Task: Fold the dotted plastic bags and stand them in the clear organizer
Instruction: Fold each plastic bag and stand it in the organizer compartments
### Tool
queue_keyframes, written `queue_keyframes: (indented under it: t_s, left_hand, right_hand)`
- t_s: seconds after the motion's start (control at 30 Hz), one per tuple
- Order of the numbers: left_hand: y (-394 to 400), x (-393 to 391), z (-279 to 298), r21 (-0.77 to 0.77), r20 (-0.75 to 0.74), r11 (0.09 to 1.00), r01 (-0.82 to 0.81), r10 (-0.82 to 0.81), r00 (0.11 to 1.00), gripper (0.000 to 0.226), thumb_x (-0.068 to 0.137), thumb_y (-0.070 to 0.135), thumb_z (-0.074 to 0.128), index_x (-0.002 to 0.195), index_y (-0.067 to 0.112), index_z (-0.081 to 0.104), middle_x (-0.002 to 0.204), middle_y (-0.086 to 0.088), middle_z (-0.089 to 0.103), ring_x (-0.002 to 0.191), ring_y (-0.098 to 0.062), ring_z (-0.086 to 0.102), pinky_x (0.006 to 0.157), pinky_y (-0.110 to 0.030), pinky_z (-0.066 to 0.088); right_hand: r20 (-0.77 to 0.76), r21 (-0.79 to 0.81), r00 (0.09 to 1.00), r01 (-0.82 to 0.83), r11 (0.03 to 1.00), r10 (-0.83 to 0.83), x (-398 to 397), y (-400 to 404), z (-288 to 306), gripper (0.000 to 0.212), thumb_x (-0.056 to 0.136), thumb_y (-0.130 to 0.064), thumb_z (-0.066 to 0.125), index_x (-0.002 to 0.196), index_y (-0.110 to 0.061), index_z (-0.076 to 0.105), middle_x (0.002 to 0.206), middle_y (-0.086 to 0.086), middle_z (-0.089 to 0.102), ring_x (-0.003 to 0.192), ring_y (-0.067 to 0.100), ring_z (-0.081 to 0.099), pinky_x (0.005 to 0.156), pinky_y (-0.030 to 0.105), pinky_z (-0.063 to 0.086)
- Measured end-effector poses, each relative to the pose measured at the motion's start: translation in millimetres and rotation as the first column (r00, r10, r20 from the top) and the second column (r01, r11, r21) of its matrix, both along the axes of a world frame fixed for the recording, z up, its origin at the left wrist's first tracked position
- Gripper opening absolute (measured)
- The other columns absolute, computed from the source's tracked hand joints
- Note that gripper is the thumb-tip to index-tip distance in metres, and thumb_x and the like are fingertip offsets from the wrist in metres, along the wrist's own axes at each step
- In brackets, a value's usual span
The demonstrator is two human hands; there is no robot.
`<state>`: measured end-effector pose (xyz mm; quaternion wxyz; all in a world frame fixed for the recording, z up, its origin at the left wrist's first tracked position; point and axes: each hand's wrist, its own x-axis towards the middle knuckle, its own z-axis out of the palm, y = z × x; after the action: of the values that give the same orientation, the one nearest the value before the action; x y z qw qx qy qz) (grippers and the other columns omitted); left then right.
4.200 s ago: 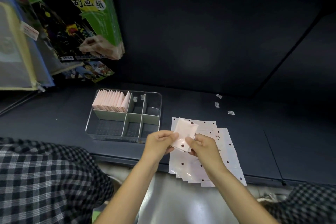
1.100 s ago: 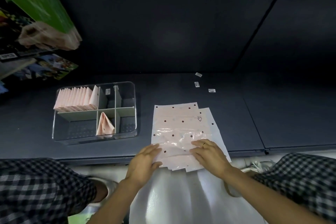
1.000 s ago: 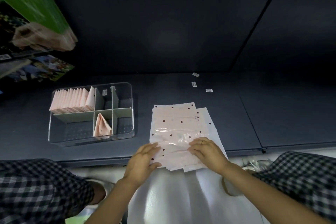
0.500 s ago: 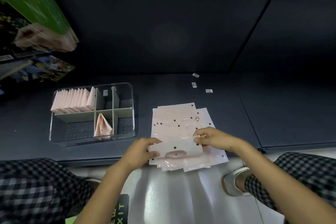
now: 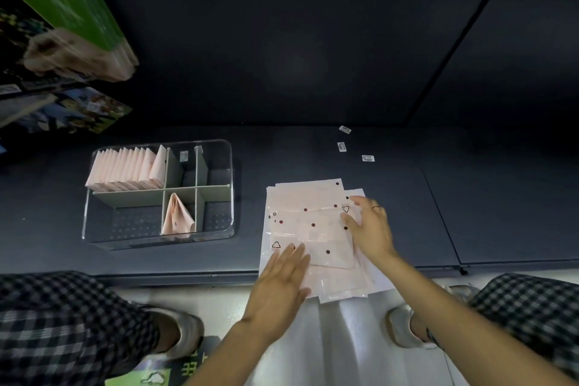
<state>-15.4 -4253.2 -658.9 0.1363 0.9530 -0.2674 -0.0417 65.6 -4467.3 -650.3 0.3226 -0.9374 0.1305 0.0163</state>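
Both hands flat, no grip on anything: fingers straight, palms down. Left hand (image 5: 283, 279) presses the near-left corner of the top bag (image 5: 313, 229), fingertips just below its printed triangle mark. Right hand (image 5: 369, 229) lies on the right edge of the same bag, fingers spread and pointing left, a ring (image 5: 376, 207) on one finger.

Top bag looks folded over once, pink, translucent, with dark dots. It lies on a stack of flat bags (image 5: 344, 287) whose near edge hangs over the front lip of the shelf (image 5: 470, 213). Stack edges are fanned, not squared.

Organizer (image 5: 232, 166) sits on the shelf to the left of the stack, well apart. Clear walls, grey-green dividers. Back-left compartment holds a row of folded bags (image 5: 125, 169) standing on edge, packed close, leaning slightly. Front-middle compartment has one folded bag (image 5: 177, 219), upright but splayed at the bottom. The front-left compartment shows only its dotted floor. A small label is stuck in the back-middle compartment.

Three small stickers (image 5: 341, 146) lie on the shelf behind the stack, apart from each other.

Far left: green boxed goods (image 5: 62, 9), blurred. Checked trouser legs (image 5: 62, 323) at both lower corners, shoes on a pale floor below the shelf edge.
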Motion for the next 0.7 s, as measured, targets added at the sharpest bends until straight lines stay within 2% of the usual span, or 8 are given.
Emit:
queue_keyframes:
  t_s: [0.07, 0.2, 0.27, 0.37, 0.47, 0.5, 0.6, 0.7]
  left_hand:
    - [-1, -7, -6, 0.099, 0.044, 0.995, 0.012, -0.016, 0.999, 0.064, 0.076, 0.048, 0.071, 0.129, 0.015, 0.058, 0.140, -0.002, 0.050, 0.130, -0.017, 0.046, 0.114, -0.039, 0.025]
    - [3, -10, -14, 0.082, 0.113, 0.996, 0.023, -0.032, 0.993, 0.064, 0.070, 0.053, 0.074, 0.121, 0.015, 0.064, 0.131, -0.002, 0.058, 0.121, -0.017, 0.055, 0.107, -0.038, 0.032]
    - [6, -11, -17, 0.136, 0.099, 0.991, 0.013, -0.027, 0.995, 0.065, 0.068, 0.055, 0.075, 0.120, 0.017, 0.066, 0.130, -0.002, 0.060, 0.119, -0.017, 0.057, 0.101, -0.036, 0.043]
    - [14, -15, -19, 0.144, 0.085, 0.989, 0.042, -0.055, 0.995, 0.064, 0.068, 0.055, 0.075, 0.120, 0.019, 0.065, 0.130, 0.000, 0.059, 0.118, -0.017, 0.057, 0.105, -0.037, 0.035]
    - [20, -15, -14, 0.113, -0.011, 0.993, 0.022, -0.021, 1.000, 0.062, 0.071, 0.055, 0.072, 0.122, 0.022, 0.064, 0.133, 0.003, 0.056, 0.121, -0.013, 0.055, 0.100, -0.031, 0.044]
    - [23, -14, -12, 0.122, -0.035, 0.992, 0.009, -0.005, 0.999, 0.061, 0.077, 0.055, 0.067, 0.128, 0.022, 0.059, 0.139, 0.004, 0.050, 0.126, -0.012, 0.050, 0.105, -0.032, 0.040]
    - [27, -4, -15, 0.045, -0.175, 0.999, -0.015, 0.023, 0.984, 0.059, 0.096, 0.055, 0.032, 0.148, 0.027, 0.026, 0.156, 0.013, 0.011, 0.144, -0.007, 0.011, 0.117, -0.029, -0.001]
    - [28, 6, -19, -0.061, -0.217, 0.994, -0.092, 0.076, 0.973, 0.055, 0.095, 0.056, 0.032, 0.145, 0.032, 0.031, 0.154, 0.016, 0.022, 0.141, -0.003, 0.016, 0.113, -0.024, 0.006]
  right_hand:
    - [0.145, -0.121, 0.975, -0.150, 0.981, 0.167, -14, 3, 1, 0.032, 0.089, -0.019, 0.062, 0.121, -0.016, 0.059, 0.122, 0.004, 0.056, 0.113, 0.025, 0.047, 0.091, 0.030, 0.040]
    - [0.192, -0.307, 0.795, -0.509, 0.804, 0.576, -51, 13, -7, 0.025, 0.076, -0.017, 0.077, 0.101, -0.018, 0.073, 0.109, -0.001, 0.069, 0.102, 0.019, 0.064, 0.085, 0.030, 0.053]
    - [0.152, -0.340, 0.764, -0.555, 0.759, 0.627, -64, 17, -12, 0.027, 0.067, -0.020, 0.085, 0.093, -0.022, 0.076, 0.105, -0.006, 0.072, 0.098, 0.014, 0.067, 0.080, 0.026, 0.056]
    - [0.152, -0.373, 0.759, -0.549, 0.747, 0.633, -74, 13, -18, 0.031, 0.058, -0.019, 0.090, 0.086, -0.023, 0.078, 0.101, -0.008, 0.073, 0.095, 0.012, 0.069, 0.075, 0.022, 0.057]
    - [0.178, -0.356, 0.766, -0.535, 0.766, 0.617, -77, 6, -17, 0.032, 0.057, -0.012, 0.090, 0.086, -0.019, 0.078, 0.099, -0.005, 0.074, 0.093, 0.013, 0.070, 0.072, 0.026, 0.058]
    - [0.172, -0.361, 0.771, -0.530, 0.767, 0.614, -77, 4, -18, 0.031, 0.059, -0.010, 0.089, 0.087, -0.017, 0.078, 0.099, -0.003, 0.074, 0.093, 0.014, 0.070, 0.073, 0.028, 0.059]
    - [0.137, -0.383, 0.780, -0.526, 0.759, 0.610, -75, 4, -12, 0.027, 0.066, -0.010, 0.085, 0.092, -0.011, 0.077, 0.104, 0.001, 0.073, 0.097, 0.015, 0.069, 0.082, 0.026, 0.056]
    - [0.071, -0.465, 0.766, -0.541, 0.700, 0.639, -71, 5, -10, 0.028, 0.058, -0.011, 0.087, 0.083, -0.011, 0.076, 0.093, 0.000, 0.074, 0.087, 0.013, 0.071, 0.066, 0.022, 0.057]
